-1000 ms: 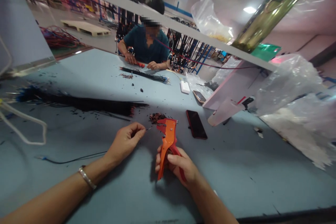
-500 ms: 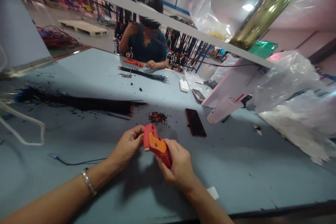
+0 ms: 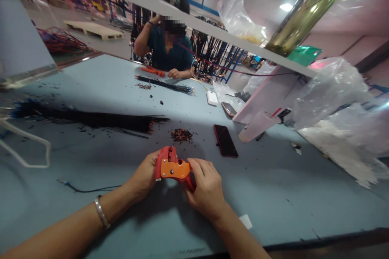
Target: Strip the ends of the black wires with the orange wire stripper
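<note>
My right hand (image 3: 206,184) is wrapped round the handles of a red and orange wire stripper (image 3: 174,169), whose head points left above the table. At that head is my left hand (image 3: 148,174), its fingers closed and their tips partly hidden behind the tool. A thin black wire (image 3: 88,190) with a blue-sleeved terminal at its far end runs along the table and passes under my left forearm towards this hand. The stretch of wire at the fingers is hidden. Just beyond the tool lies a small pile of cut black and copper-coloured bits (image 3: 181,134).
A thick bundle of black wires (image 3: 97,119) lies at left, near a white looped cord (image 3: 47,153). A phone (image 3: 225,141) lies right of the pile. Across the table (image 3: 273,194), a co-worker (image 3: 170,52) sits by a smaller wire bundle (image 3: 165,85). Plastic bags (image 3: 334,89) lie at right.
The stripper has turned so its orange side faces me more and its head has swung left. My left hand has shifted slightly left with it. The co-worker's raised arm has moved.
</note>
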The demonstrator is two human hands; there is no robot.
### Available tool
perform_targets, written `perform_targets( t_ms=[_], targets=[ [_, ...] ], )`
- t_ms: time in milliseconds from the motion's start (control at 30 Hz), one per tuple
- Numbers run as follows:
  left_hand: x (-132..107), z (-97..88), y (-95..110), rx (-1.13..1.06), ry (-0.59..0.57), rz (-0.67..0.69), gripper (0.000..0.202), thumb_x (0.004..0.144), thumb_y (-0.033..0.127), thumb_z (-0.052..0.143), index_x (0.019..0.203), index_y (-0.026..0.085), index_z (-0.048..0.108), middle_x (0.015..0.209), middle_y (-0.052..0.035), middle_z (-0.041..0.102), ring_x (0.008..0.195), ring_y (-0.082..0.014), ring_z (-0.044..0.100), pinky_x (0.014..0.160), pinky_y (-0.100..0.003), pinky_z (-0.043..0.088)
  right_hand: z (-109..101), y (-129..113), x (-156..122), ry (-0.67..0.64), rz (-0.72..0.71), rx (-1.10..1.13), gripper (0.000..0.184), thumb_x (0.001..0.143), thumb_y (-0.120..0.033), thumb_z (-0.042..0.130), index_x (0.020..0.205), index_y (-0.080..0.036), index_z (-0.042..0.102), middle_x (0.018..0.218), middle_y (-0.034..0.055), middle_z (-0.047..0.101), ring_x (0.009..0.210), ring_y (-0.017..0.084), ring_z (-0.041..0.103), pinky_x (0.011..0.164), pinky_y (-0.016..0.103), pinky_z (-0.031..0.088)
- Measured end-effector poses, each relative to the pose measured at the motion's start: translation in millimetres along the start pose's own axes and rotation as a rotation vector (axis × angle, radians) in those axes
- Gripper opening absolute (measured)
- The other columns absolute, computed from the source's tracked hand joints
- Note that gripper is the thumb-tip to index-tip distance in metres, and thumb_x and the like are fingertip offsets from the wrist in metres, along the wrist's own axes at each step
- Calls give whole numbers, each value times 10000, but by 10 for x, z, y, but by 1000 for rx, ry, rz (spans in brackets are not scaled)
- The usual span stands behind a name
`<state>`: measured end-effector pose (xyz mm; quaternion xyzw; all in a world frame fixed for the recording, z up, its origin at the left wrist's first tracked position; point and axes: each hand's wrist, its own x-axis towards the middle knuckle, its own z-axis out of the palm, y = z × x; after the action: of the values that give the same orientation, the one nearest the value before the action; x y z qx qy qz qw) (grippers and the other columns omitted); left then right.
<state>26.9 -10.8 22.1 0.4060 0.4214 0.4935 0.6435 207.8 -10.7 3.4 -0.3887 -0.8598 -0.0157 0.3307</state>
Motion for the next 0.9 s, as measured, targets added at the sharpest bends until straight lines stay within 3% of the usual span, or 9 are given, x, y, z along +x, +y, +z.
perform_targets(
  t_ms=[233, 633, 900],
  targets=[
    [4, 1, 11, 75, -47, 9, 187, 708, 309, 704, 780, 146, 648, 765, -4, 664, 721, -140, 569, 725, -250, 445, 6, 19, 5, 15, -5, -3, 382, 805, -251, 545, 1158, -107, 525, 1004, 147, 629, 902, 264, 573, 790, 403, 470],
    [32, -56, -31, 168, -113, 55, 146, 709, 286, 700, 721, 143, 669, 740, -13, 664, 722, -155, 563, 731, -263, 442, 8, 27, 12, -63, 23, 3, 350, 787, -248, 530, 1102, -97, 549, 952, 137, 631, 832, 263, 560, 747, 386, 445],
    [30, -67, -10, 260, -89, 85, 153, 714, 300, 648, 731, 151, 677, 718, -12, 661, 692, -160, 546, 710, -270, 435, 41, 40, 23, -110, 47, -36, 247, 776, -231, 503, 986, -134, 588, 832, 91, 642, 713, 226, 564, 651, 328, 407]
  ],
)
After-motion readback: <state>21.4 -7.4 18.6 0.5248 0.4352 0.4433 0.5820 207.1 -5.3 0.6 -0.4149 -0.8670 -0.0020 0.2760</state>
